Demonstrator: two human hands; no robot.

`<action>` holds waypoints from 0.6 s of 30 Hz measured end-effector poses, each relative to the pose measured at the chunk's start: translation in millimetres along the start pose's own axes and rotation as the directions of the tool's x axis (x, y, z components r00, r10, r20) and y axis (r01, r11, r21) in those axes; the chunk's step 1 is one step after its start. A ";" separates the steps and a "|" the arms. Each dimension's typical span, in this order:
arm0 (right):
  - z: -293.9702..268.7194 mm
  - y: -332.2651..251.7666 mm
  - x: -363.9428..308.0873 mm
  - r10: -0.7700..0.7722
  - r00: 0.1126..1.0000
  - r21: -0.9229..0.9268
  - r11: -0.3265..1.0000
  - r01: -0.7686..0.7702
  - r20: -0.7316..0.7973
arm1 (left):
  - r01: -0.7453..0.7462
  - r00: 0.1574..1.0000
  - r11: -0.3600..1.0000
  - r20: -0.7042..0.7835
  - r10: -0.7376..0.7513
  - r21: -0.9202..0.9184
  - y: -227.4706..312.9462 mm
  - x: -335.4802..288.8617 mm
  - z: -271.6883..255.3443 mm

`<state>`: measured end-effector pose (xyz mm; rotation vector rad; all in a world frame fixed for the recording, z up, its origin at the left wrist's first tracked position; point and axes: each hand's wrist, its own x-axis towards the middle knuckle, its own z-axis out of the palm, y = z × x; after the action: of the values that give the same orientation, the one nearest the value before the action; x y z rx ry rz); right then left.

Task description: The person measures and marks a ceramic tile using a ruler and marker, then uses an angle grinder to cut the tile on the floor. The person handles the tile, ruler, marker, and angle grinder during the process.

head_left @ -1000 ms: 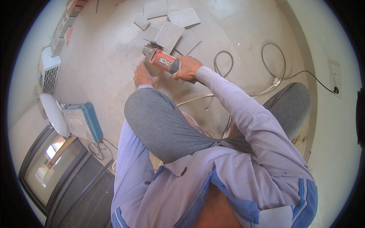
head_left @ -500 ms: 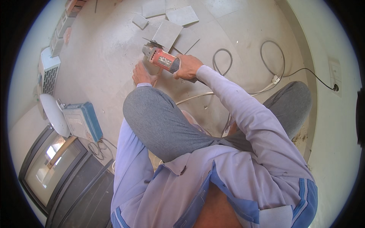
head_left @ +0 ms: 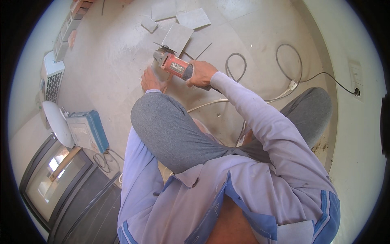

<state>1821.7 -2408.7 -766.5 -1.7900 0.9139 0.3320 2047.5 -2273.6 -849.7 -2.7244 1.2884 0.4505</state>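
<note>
our right hand (head_left: 202, 73) is wrapping closed around the grey rear handle of the red angle grinder (head_left: 174, 66), and the disc end is pointing away from us, over the near edge of a pale tile (head_left: 177, 37) on the dusty floor (head_left: 122, 61). our left hand (head_left: 152, 81) is pressing flat on the floor just beside the tool, fingers spread, gripping nothing; what sits under the palm we cannot tell. the grinder's cable (head_left: 237, 67) is looping behind our right wrist toward the white plug strip (head_left: 292, 85) and the wall socket (head_left: 356, 92). more cut tiles are lying beyond, a blue case (head_left: 87, 130) well off to our left. to cut well here, we judge that we are needing a firm wrist, the disc square to the tile, the bracing hand staying clear of the blade line, and the cable trailing behind.
</note>
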 end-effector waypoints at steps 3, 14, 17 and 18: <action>1.5 3.1 1.4 0.004 1.000 0.003 1.000 -0.004 -0.013 | -0.011 1.000 1.000 -0.025 0.010 -0.015 -3.4 0.7 3.5; -2.7 2.1 -2.5 0.015 1.000 0.004 1.000 -0.015 -0.007 | -0.010 1.000 0.999 -0.008 0.010 -0.044 -3.2 3.8 -5.4; -4.5 1.6 -3.6 0.002 1.000 0.001 1.000 -0.002 -0.008 | -0.053 0.997 0.998 -0.058 0.050 -0.039 -7.4 2.6 -4.5; -4.4 2.0 -3.5 0.006 1.000 -0.003 1.000 -0.006 -0.010 | -0.049 0.997 0.998 -0.054 0.047 -0.038 -7.1 2.8 -4.9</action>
<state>1817.1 -2411.5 -763.9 -1.7933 0.9260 0.3288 2055.7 -2272.2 -846.2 -2.7606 1.3752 0.4155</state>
